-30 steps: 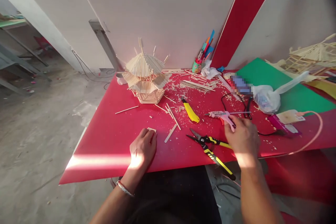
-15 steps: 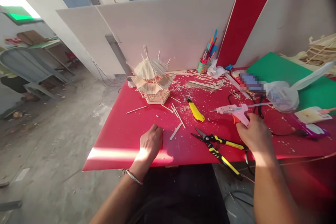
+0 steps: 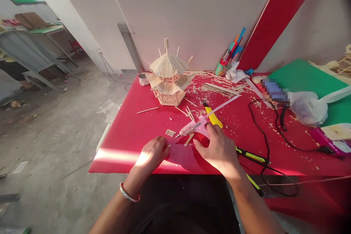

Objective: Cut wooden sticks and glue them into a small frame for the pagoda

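Note:
My right hand (image 3: 219, 150) is closed round the handle of a pink hot glue gun (image 3: 189, 128), with a clear glue stick jutting from its back. The nozzle points left, towards a small flat piece of joined wooden sticks (image 3: 170, 132) on the red table. Just short of that piece rests my left hand (image 3: 153, 152), its fingers curled together. A tiny pale stub shows at its fingertips; whether they pinch it is unclear. Beyond the hands stands a tiered pagoda model (image 3: 168, 76) made of thin sticks. A flat craft stick (image 3: 189, 139) lies below the glue gun.
A yellow utility knife (image 3: 214, 117) lies behind the glue gun. Yellow-black cutters (image 3: 252, 154) are partly hidden by my right arm. A black cord (image 3: 260, 128) loops across the right. Loose sticks (image 3: 219, 87), a pen holder (image 3: 221, 67) and a plastic bag (image 3: 308, 108) lie further back.
My right hand has brought the glue gun leftward from the table's right side to near my left hand. The small joined stick piece now shows beyond my left hand. The view has shifted.

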The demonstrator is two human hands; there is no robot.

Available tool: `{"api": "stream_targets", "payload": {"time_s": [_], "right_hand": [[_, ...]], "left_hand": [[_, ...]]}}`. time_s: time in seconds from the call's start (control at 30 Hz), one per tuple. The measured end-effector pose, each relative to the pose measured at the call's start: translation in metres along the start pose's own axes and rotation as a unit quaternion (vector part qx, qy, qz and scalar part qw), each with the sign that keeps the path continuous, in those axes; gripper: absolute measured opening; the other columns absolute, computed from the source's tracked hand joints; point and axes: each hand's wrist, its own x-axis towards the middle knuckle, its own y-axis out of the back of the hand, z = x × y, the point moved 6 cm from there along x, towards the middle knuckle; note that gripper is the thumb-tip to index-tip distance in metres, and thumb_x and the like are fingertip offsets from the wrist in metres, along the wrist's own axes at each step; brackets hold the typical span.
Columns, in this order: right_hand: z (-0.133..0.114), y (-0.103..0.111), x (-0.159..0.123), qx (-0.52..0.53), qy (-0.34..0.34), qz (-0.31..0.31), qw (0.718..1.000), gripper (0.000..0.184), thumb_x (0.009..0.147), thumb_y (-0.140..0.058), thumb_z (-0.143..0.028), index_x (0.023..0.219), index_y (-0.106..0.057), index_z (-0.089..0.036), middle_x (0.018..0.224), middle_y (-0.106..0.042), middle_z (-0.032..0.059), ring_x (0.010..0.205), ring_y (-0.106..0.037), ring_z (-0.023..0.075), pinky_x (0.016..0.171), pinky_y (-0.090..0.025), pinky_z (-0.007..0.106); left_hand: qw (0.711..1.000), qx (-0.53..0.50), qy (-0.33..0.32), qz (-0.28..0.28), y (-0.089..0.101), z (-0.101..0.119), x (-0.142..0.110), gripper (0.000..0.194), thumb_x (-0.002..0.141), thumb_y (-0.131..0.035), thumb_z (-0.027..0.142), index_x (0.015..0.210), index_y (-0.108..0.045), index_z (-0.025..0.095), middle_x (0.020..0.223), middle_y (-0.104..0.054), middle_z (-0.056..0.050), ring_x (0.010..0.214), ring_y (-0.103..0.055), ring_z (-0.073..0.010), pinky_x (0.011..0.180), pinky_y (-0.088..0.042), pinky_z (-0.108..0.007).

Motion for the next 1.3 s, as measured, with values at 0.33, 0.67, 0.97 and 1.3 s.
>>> {"api": "stream_targets", "payload": {"time_s": [0.33, 0.67, 0.97, 1.3], "right_hand": [[-0.014, -0.015, 0.002, -0.063, 0.041, 0.105, 0.992, 0.028, 0.087, -0.059, -0.037, 0.105, -0.063, -0.017, 0.086, -0.064, 0.0061, 0.073, -0.058, 0.0186, 0.057, -0.031, 0.029], [-0.016, -0.020, 0.003, -0.075, 0.047, 0.109, 0.990, 0.026, 0.088, -0.058, -0.038, 0.103, -0.064, -0.017, 0.087, -0.066, 0.0063, 0.075, -0.058, 0.0185, 0.061, -0.033, 0.029], [-0.016, -0.018, 0.002, -0.082, 0.049, 0.113, 0.989, 0.027, 0.088, -0.060, -0.035, 0.107, -0.064, -0.016, 0.087, -0.066, 0.0055, 0.077, -0.058, 0.0184, 0.060, -0.032, 0.029], [-0.017, -0.020, 0.001, -0.078, 0.051, 0.117, 0.989, 0.025, 0.088, -0.061, -0.035, 0.105, -0.064, -0.017, 0.085, -0.065, 0.0043, 0.073, -0.057, 0.0170, 0.060, -0.030, 0.028]], "left_hand": [[0.988, -0.149, -0.041, 0.020, -0.002, -0.013, 0.009, 0.017, 0.075, -0.057, 0.011, 0.060, -0.055, 0.019, 0.061, -0.059, 0.002, 0.056, -0.052, -0.0110, 0.054, -0.035, -0.022], [0.983, -0.166, -0.051, 0.063, -0.008, -0.019, 0.009, 0.014, 0.074, -0.058, 0.016, 0.060, -0.056, 0.019, 0.059, -0.053, 0.003, 0.054, -0.047, -0.0109, 0.053, -0.032, -0.023], [0.986, -0.150, -0.037, 0.067, -0.008, -0.017, 0.007, 0.014, 0.076, -0.058, 0.014, 0.063, -0.060, 0.019, 0.063, -0.056, 0.002, 0.058, -0.049, -0.0117, 0.055, -0.031, -0.024], [0.985, -0.152, 0.018, 0.081, -0.010, -0.018, 0.007, 0.014, 0.081, -0.060, 0.019, 0.069, -0.066, 0.018, 0.066, -0.060, 0.001, 0.061, -0.052, -0.0119, 0.056, -0.030, -0.023]]}}
